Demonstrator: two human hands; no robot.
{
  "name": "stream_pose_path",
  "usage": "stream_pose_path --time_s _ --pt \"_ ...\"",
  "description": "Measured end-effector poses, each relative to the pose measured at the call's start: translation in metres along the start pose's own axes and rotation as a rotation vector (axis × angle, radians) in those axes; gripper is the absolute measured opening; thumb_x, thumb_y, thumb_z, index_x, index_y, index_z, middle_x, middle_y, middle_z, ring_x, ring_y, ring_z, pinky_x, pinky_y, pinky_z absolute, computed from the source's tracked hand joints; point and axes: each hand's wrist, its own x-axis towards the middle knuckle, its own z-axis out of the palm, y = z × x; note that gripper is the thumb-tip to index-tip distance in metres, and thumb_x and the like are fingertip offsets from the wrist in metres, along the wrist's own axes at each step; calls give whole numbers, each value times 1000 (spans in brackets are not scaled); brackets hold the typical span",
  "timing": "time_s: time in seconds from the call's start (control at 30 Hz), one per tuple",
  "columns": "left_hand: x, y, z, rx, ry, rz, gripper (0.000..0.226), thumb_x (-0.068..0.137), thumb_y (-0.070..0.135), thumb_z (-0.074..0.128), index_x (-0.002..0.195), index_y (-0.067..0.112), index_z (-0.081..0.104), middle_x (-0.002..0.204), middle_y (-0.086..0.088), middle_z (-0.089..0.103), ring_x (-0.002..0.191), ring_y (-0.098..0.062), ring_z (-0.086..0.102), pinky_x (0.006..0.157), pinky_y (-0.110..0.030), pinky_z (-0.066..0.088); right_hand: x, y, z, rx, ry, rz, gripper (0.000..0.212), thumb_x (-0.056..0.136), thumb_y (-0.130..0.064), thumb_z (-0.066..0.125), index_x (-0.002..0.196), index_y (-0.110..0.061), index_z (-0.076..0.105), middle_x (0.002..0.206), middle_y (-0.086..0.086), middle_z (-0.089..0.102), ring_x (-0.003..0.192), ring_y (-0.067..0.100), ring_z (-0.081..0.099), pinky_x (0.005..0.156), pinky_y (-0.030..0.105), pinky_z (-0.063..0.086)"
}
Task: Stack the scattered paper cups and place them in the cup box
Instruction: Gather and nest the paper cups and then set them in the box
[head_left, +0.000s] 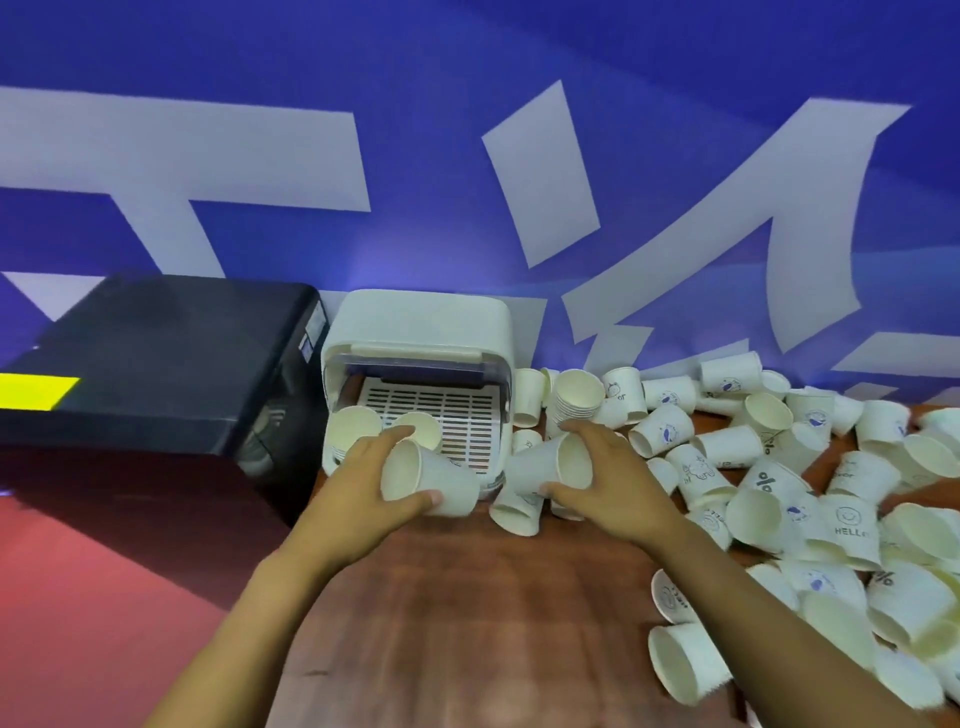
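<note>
While loose paper cups (810, 467) sprawl along the tabletop's (467, 597) right edge, the left hand (358, 483) grips one cup (426, 480) and the right hand (608, 483) pinches another (550, 465) on its side. Both hover just before the open cup box (421, 332) at the far edge, two stacks (363, 426) already inside.

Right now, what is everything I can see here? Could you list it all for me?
Cup box: one, white, lid raised, at the back of the table against the wall.
Cups in the box: at least two, white, on its slotted tray.
Scattered cups: too many to count, white with blue prints, piled across the right side of the table.
Stack of cups: one, white, right of the box.
Black case: one, with a yellow label, left of the box.
Table: one, brown wood.
Wall banner: blue with pale shapes.
Left hand: holds one cup.
Right hand: holds another cup.
</note>
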Motion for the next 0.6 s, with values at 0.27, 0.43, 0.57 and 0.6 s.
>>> stream_pose_path --time_s 0.27,0.43,0.57,0.6 --pt "2 -39 -55 116 113 71 71 73 43 74 136 37 40 132 9 43 122 -18 43 97 -32 39 2 -66 52 43 34 10 83 71 -36 76 142 -30 32 139 -6 34 130 13 33 106 25 28" --pt "13 -40 -77 191 153 89 74 76 36 73 140 35 35 139 9 39 126 -25 36 95 -37 39 14 -98 73 103 139 68 81 68 -33 80 136 -22 36 135 -3 42 124 14 40 99 20 29" --pt "28 -39 -87 215 171 93 73 76 31 74 139 33 37 139 8 39 125 -24 33 92 -38 42 28 -112 77 63 181 27 76 69 -35 78 134 -23 41 134 -6 44 123 12 41 96 18 30" --pt "33 -40 -87 214 178 97 72 76 29 74 138 33 38 139 9 39 125 -23 33 92 -38 41 33 -114 77 55 188 14 76 70 -36 78 135 -24 40 136 -8 42 123 11 41 96 18 30"
